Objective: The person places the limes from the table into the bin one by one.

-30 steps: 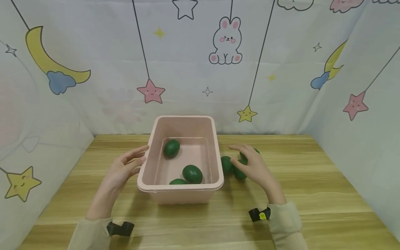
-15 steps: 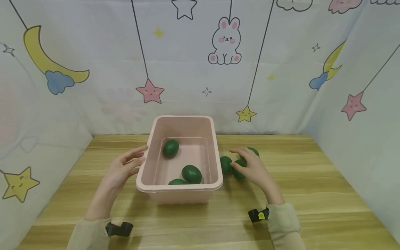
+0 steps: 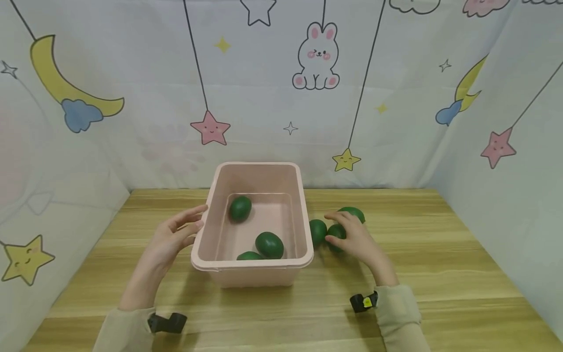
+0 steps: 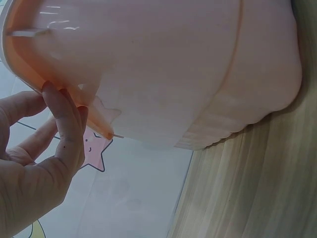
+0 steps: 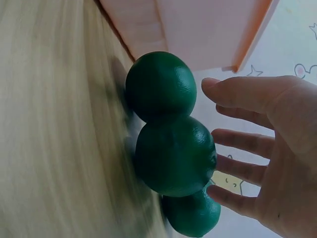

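Observation:
A pink plastic bin [image 3: 255,275] stands on the table with several smooth, dark green egg-shaped objects in it, one [image 3: 240,209] far left and another [image 3: 270,245] near the front wall. My left hand [image 3: 173,239] touches the outside of the bin's left rim with its fingertips; in the left wrist view the thumb and fingers [image 4: 64,119] lie along that rim. My right hand [image 3: 358,239] hovers, fingers spread, over three more green objects right of the bin: one beside the bin [image 3: 317,232], one under the hand [image 3: 336,237], one behind it [image 3: 353,213]. The right hand holds nothing.
The wooden table [image 3: 440,274] reaches out to both sides and in front of the bin. Behind it hangs a white cloth [image 3: 264,88] printed with stars, moons and a rabbit, which also covers both sides. A black camera mount sits on each wrist.
My right hand has shifted slightly down and right over the green objects, its fingers a little lower. The left hand stays at the bin's rim. The bin and the green objects look unmoved.

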Demonstrator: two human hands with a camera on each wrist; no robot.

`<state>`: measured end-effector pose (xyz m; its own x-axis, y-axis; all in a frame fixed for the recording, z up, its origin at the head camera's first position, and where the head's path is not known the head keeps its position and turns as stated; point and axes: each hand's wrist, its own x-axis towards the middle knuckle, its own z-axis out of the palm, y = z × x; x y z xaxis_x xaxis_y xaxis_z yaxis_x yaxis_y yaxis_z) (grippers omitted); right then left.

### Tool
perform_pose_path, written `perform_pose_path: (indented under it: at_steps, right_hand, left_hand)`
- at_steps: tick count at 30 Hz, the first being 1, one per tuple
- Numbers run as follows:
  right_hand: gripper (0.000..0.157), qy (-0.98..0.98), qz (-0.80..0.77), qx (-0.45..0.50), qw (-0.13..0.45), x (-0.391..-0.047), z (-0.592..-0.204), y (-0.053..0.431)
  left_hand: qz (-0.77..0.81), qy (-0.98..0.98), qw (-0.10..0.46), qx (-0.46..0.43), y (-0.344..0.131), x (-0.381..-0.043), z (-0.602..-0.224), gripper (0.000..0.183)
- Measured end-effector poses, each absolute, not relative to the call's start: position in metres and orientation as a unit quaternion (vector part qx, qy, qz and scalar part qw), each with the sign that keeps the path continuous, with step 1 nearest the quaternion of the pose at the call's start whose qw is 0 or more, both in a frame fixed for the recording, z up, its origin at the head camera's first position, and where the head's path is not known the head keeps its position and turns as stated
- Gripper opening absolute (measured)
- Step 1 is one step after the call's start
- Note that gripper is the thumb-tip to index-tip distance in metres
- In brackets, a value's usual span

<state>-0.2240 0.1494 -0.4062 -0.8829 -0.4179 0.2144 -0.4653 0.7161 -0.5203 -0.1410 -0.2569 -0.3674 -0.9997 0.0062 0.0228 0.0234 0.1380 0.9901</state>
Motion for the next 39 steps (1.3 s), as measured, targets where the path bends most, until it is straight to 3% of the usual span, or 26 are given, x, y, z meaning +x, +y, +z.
perform_pose_path:
  at_steps: [32,39]
  right_hand:
    - [0.062,-0.936,0.270,0.223,-0.024,-0.227,-0.419,0.156]
    - [0.066,-0.933,0.276,0.229,-0.012,-0.224,-0.417,0.156]
  left_hand:
    - [-0.652,-0.758,0.006,-0.010,-0.257,-0.141,-0.367,0.055]
    - [-0.656,-0.755,0.008,-0.013,-0.257,-0.141,-0.367,0.054]
